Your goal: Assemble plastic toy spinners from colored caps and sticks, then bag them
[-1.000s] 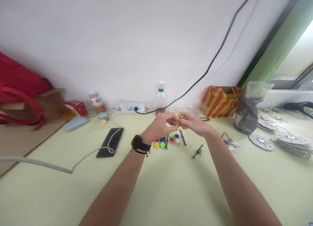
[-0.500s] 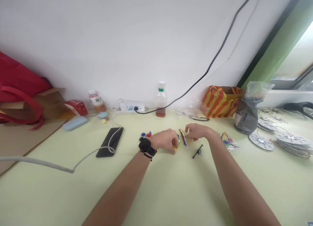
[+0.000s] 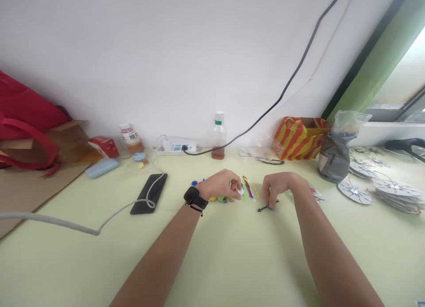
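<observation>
My left hand (image 3: 224, 185), with a black watch on its wrist, is closed in a pinch at a small white disc (image 3: 241, 192). Under and around its fingers lie several small coloured plastic pieces (image 3: 219, 200), partly hidden by the hand. Between my two hands is a small row of thin coloured sticks (image 3: 248, 187) in green, yellow, red, blue and white. My right hand (image 3: 275, 189) points down with its fingertips closed on a thin black rod (image 3: 262, 209); the rod's middle is hidden behind the fingers.
A clear bag of coloured parts (image 3: 317, 194) lies behind my right forearm. White patterned discs (image 3: 355, 193) are stacked at the right. A black phone (image 3: 149, 194) with a cable over it lies left. A bottle (image 3: 218, 139) and power strip (image 3: 175, 146) stand by the wall.
My right hand has moved from the coloured sticks toward me and right, closing on the black rod. A white disc now shows at my left fingertips, where a yellow piece showed before.
</observation>
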### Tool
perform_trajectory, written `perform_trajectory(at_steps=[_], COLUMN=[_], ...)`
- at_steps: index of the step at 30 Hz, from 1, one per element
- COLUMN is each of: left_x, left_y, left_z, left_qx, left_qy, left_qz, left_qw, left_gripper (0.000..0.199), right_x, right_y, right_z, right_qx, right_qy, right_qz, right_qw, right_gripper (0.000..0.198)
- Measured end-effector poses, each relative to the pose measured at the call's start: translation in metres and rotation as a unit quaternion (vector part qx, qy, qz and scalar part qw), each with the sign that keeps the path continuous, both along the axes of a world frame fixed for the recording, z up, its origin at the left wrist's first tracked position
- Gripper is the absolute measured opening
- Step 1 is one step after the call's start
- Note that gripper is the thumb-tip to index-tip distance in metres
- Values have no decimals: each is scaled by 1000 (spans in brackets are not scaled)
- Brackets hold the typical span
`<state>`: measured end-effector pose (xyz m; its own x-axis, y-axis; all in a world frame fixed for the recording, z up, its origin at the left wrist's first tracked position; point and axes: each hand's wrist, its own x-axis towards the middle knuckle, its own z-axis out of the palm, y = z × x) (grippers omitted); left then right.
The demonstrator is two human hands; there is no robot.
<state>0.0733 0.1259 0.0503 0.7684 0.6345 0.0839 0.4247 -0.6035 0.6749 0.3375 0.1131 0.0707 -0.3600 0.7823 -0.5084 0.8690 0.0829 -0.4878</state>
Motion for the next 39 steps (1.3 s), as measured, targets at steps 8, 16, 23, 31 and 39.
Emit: perform_trajectory(at_steps=[8,16,23,31,39], left_x=[5,11,10,15,19], left_y=[-9,-16,-14,-17,-20], left_z=[23,32,32,33,23], left_qx=[81,124,131,118,83], left_qy=[-157,-218,-246,-252,-197], left_qz=[84,80,93,76,78], left_qw=[981,965,956,957,974], left_gripper=[19,34,16,17,6], right_x=[-3,-47,-36,-45,-36], right_y=[-6,-2,-4,-6,1], right_z=[31,28,32,35,25], right_qx=[15,124,56,82,170], right_qy=[270,396,442,431,290], right_qz=[-17,-109,-104,-87,-127], right_qw=[963,903,889,895,933], right_gripper=[31,45,35,8,18])
